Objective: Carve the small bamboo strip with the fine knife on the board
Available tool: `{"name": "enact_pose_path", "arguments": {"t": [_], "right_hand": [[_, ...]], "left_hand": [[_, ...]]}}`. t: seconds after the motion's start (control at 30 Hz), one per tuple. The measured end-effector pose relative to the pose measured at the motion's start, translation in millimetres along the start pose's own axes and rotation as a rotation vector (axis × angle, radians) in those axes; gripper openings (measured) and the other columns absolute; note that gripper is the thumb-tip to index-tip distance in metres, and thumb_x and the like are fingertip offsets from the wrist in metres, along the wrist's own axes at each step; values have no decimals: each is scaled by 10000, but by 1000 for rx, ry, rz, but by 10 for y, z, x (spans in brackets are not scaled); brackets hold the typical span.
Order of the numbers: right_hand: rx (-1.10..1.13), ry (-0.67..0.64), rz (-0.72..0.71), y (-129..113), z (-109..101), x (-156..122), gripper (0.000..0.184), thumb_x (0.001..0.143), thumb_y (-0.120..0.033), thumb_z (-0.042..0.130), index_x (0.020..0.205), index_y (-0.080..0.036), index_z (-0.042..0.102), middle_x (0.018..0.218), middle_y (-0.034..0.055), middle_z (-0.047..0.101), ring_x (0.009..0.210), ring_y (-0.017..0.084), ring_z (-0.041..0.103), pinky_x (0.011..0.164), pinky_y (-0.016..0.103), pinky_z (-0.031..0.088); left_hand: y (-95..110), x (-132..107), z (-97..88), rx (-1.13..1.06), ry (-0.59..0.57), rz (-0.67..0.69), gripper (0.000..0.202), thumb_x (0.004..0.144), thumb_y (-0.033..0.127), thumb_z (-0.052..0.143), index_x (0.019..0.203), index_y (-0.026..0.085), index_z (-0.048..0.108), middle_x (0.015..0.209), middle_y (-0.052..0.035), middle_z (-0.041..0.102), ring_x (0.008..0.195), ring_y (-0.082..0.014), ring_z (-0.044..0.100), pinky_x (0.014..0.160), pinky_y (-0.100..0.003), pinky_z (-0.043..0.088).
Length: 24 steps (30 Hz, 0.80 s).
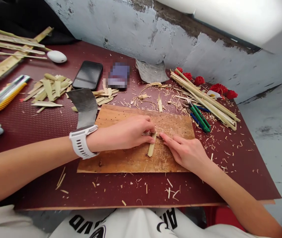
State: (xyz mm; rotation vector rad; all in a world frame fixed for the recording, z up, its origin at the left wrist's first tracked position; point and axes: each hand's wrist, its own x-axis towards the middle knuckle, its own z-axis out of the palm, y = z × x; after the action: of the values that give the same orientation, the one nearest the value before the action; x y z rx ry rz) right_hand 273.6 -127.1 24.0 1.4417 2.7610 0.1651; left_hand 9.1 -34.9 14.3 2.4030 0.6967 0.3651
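A short, pale strip of plant stem (151, 149) lies on the worn wooden board (123, 162). My left hand (128, 132), with a white watch at the wrist, is closed in a pinch on this strip near its far end. My right hand (190, 152) comes in from the right, its fingers pressed together and their tips close to the strip's far end. A small dark bit shows at those fingertips, too small to name. Another pale piece (160, 103) lies just beyond the board's back edge.
Behind the board are a phone (88, 75), a blurred blue item (118, 75) and curved grey sheets (84, 105). Long stems (205, 99), a green cutter (199, 117) and red flowers (219, 88) lie right. A yellow cutter (6, 94) and cut pieces (52, 89) lie left.
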Motion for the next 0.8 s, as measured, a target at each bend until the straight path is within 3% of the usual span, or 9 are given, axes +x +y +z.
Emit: {"name": "enact_pose_path", "arguments": {"t": [0.1, 0.37, 0.6, 0.8], "right_hand": [[49, 85, -4, 1, 31, -14, 430, 1142, -329, 411, 1496, -257, 643, 992, 41, 817, 690, 115, 692, 535, 286, 318], [60, 74, -30, -8, -12, 42, 434, 1140, -311, 414, 1518, -264, 621, 946, 28, 804, 670, 116, 671, 549, 292, 291], [-42, -15, -37, -21, -96, 53, 459, 1100, -262, 439, 1519, -252, 623, 908, 34, 782, 619, 133, 634, 533, 331, 233], [-63, -66, -9, -22, -19, -3, 490, 1071, -235, 471, 1542, -272, 599, 930, 43, 797, 632, 120, 627, 522, 317, 243]], "left_hand": [[-25, 8, -1, -23, 0, 10, 181, 988, 356, 732, 930, 185, 725, 940, -41, 640, 797, -169, 587, 725, -293, 403], [-14, 2, -16, -46, 4, 6, 178, 986, 352, 735, 934, 181, 735, 941, -46, 653, 792, -168, 589, 719, -294, 399], [-19, -1, 1, -36, -1, -3, 168, 983, 338, 739, 926, 181, 731, 931, -46, 651, 793, -175, 588, 713, -292, 386], [-24, 2, 1, -1, -5, 9, 181, 996, 341, 723, 914, 180, 716, 921, -42, 638, 789, -175, 583, 715, -292, 389]]}}
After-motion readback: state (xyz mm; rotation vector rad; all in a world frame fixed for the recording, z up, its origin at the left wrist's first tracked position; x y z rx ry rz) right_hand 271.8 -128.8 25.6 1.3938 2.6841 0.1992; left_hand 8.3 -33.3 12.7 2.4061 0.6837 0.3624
